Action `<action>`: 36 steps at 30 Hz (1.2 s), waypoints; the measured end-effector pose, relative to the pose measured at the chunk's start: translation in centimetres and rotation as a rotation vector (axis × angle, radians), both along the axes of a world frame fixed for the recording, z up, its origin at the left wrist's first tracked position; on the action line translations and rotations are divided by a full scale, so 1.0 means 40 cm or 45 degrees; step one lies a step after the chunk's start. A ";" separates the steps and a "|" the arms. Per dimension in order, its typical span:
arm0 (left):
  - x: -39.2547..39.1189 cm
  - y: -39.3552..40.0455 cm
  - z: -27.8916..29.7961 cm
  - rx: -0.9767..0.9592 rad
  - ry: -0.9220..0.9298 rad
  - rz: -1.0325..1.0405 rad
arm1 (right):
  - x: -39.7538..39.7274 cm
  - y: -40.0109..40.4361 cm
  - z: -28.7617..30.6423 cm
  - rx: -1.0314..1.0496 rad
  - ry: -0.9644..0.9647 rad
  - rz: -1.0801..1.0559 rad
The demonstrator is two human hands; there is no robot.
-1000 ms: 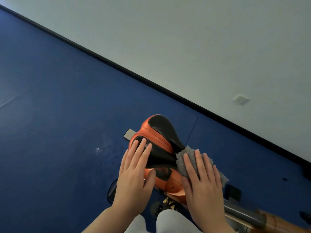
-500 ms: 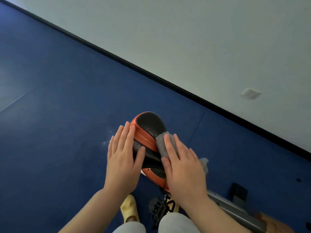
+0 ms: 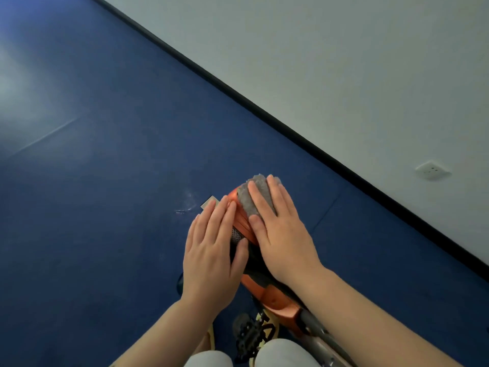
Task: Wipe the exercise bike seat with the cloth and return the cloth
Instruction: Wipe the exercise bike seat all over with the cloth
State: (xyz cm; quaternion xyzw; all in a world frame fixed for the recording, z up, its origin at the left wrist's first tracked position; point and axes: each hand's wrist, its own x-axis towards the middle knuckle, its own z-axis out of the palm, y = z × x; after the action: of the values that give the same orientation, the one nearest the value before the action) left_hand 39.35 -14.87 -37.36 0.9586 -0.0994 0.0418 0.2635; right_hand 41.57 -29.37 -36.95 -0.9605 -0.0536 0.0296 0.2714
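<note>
Pressing grey cloth [image 3: 254, 199] | seat [image 3: 242, 225] orange-black | right hand [image 3: 283, 231] flat

Two hands show: the left hand [image 3: 211, 255] and the right hand [image 3: 280, 229]. One grey cloth [image 3: 255, 198], one orange-and-black seat [image 3: 242, 223], one black pedal [image 3: 248, 332], and one wall socket [image 3: 432, 170] at two o'clock.

A single head-worn wide-angle view looks steeply down and forward from close above the orange and black padded bike seat [image 3: 244, 229], lower centre of the frame. It is tilted, so the black skirting strip [image 3: 291, 128] runs diagonally from top left to right edge.
</note>
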 end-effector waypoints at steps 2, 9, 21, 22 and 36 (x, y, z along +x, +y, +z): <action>-0.001 0.003 -0.003 -0.005 0.005 0.002 | 0.031 -0.002 0.003 0.017 0.013 0.042; -0.008 0.023 -0.009 -0.092 0.041 -0.005 | -0.064 -0.036 0.000 -0.027 0.025 0.103; -0.006 0.034 0.002 -0.151 0.112 -0.027 | -0.040 -0.003 0.009 0.005 0.057 -0.048; -0.005 0.035 0.003 -0.178 0.118 -0.033 | -0.078 -0.010 0.003 -0.060 0.063 -0.070; 0.013 0.067 0.015 -0.380 0.193 -0.077 | 0.009 0.018 0.009 0.052 0.004 -0.062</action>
State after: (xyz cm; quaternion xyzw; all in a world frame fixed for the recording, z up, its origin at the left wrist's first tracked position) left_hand 39.88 -12.17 -36.76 0.9059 -0.1008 -0.0242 0.4107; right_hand 41.93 -28.65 -36.59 -0.9557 -0.0305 0.0236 0.2918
